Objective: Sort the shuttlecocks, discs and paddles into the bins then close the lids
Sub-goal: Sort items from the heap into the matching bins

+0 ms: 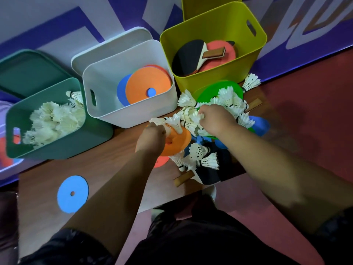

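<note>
A pile of white shuttlecocks (pixel 227 100) lies over a green disc (pixel 208 91), an orange disc (pixel 179 141), blue discs and a black paddle (pixel 210 175) on the wooden table. My left hand (pixel 150 138) grips shuttlecocks (pixel 172 123) above the orange disc. My right hand (pixel 214 119) grips shuttlecocks (pixel 191 113) in the middle of the pile. The dark green bin (pixel 63 148) holds many shuttlecocks. Orange and blue discs fill the white bin (pixel 133 115). Paddles lie in the yellow-green bin (pixel 214 81).
A lone blue disc (pixel 73 194) lies at the table's front left. The green lid (pixel 28 71), white lid (pixel 107 48) and yellow lid (pixel 206 6) lean behind their bins against the wall. A paddle handle (pixel 254 105) sticks out at the pile's right.
</note>
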A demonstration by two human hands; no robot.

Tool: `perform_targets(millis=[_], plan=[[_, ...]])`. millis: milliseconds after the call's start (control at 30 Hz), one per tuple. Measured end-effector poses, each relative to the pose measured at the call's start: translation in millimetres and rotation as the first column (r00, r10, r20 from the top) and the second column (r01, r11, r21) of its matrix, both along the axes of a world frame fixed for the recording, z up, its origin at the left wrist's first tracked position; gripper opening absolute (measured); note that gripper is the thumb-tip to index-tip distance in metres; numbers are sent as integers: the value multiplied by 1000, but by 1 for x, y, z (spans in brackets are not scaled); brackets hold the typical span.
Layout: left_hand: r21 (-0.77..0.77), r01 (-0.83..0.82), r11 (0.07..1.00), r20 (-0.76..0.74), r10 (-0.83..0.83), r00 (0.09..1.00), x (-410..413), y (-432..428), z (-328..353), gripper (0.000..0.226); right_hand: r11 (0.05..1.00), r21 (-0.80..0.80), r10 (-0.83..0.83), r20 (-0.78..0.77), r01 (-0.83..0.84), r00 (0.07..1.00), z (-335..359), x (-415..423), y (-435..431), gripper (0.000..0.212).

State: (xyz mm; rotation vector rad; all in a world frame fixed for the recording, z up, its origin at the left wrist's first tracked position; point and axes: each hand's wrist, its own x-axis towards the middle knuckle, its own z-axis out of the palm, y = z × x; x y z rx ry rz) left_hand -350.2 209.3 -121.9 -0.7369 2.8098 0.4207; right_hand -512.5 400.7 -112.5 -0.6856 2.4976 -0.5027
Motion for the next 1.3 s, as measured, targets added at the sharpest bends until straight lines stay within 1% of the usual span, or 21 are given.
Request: perform_targets(millis=[67,133,233,300,400,500,567,667,833,967,1067,1167,1233,1300], plan=[[12,-27,1000,-60,28,998,8,-3,9,14,1000,-11,4,1,-4,1000,4,2,0,30],[52,-72,996,-140,79,987,16,-5,21,9,998,-57,-12,-5,12,1000,8,4,-2,32],[150,-143,978,-294,183,938,31,-2,42,2,984,-174,-34,6,34,999,20,12,-12,31],[216,-208,954,-353,275,894,42,1,56,7,966,-254,-35,34,43,999,30,20,-24,28],[359,-346,867,-354,469,809,59,-3,72,5,938,-343,-12,91,43,996,45,35,-48,22],[466,-415,782,-350,593,725,78,-16,81,7,919,-393,62,95,-20,994,56,52,-77,19],[505,-468,725,-347,668,659,93,-26,88,8,904,-419,129,80,-84,988,62,66,-97,16],[509,-559,655,-342,749,567,120,-43,98,8,867,-473,209,64,-155,976,70,87,-126,14],[541,-634,553,-368,833,413,169,-78,108,6,824,-517,289,32,-232,957,88,116,-176,10],[614,-630,477,-360,878,314,201,-110,111,5,823,-506,317,30,-259,948,104,133,-218,10],[622,-626,470,-378,881,286,214,-131,118,5,835,-475,317,-2,-279,949,116,142,-247,11],[644,-607,465,-397,882,255,221,-154,126,7,828,-476,316,-38,-295,948,130,147,-277,14],[651,-604,460,-390,885,254,225,-170,131,7,830,-483,306,-25,-279,952,143,148,-298,15],[650,-593,476,-402,877,263,230,-187,133,6,831,-503,270,-6,-236,963,156,145,-323,16]])
